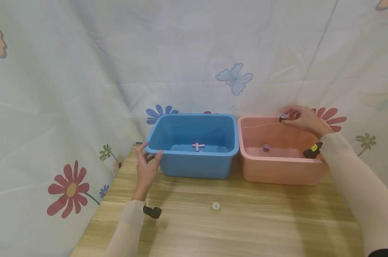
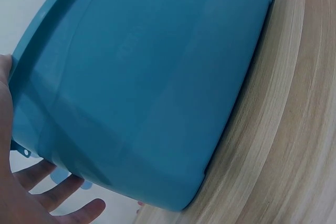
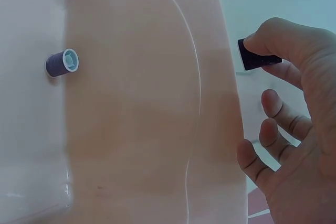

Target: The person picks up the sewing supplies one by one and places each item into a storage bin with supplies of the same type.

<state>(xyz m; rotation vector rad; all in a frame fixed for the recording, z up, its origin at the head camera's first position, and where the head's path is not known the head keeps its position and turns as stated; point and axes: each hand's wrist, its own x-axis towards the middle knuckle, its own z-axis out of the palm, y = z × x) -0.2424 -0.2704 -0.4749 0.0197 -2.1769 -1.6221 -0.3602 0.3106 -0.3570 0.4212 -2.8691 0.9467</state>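
Note:
My right hand (image 1: 301, 117) pinches a dark thread spool (image 1: 282, 117) between thumb and index finger, level with the back rim of the pink bin (image 1: 284, 171). In the right wrist view the other fingers curve loosely beside that rim. A purple thread spool (image 3: 62, 63) lies on the pink bin's floor. At the front left corner of the blue bin (image 1: 197, 166), my left hand (image 1: 146, 171) holds the rim, thumb on the front and fingers around the side. Inside the blue bin sits a small pink cross-shaped piece (image 1: 198, 146).
A small pale spool-like piece (image 1: 215, 206) stands on the wooden table (image 1: 261, 221) in front of the bins. Both bins stand side by side near a printed curtain (image 1: 181, 53) behind them. The table's left edge slants beside my left arm.

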